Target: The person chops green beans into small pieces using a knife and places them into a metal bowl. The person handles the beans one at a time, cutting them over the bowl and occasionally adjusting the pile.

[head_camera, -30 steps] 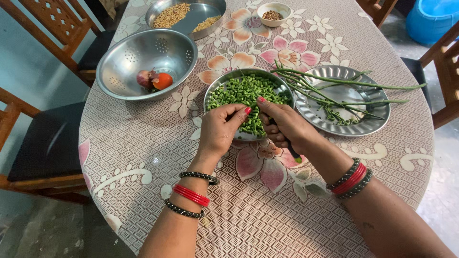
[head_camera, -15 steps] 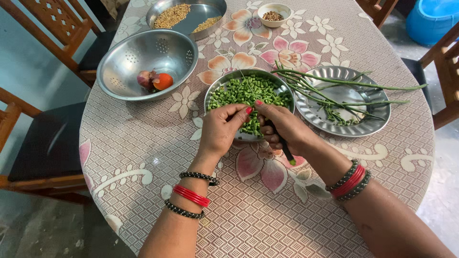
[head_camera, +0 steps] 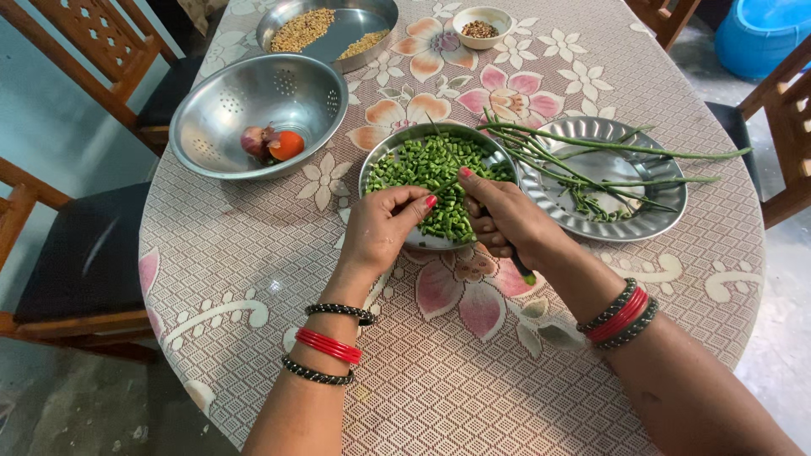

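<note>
- Two hands meet over the near rim of the steel bowl (head_camera: 384, 160) of chopped green beans (head_camera: 431, 165), mid-table.
- left hand (head_camera: 380, 230): fingers pinched closed on a thin bean strand (head_camera: 445, 181) lying just above the chopped pile.
- right hand (head_camera: 505, 218): fist wrapped around a dark knife handle (head_camera: 522, 270) (green tip pokes out below the palm; blade hidden by the fingers).
- Thumbs of both hands nearly touch above the bowl.
- Just right of the bowl: fluted steel plate (head_camera: 642, 215) with whole long beans (head_camera: 608, 148), some overhanging both the plate's rim and the bowl's.
- Far left: steel colander (head_camera: 220, 110) holding an onion (head_camera: 253, 140) and a tomato (head_camera: 287, 144).
- Far edge: steel tray (head_camera: 355, 21) with grains, small white bowl (head_camera: 481, 21) with seeds.
- Everything sits on the floral tablecloth (head_camera: 473, 371).
</note>
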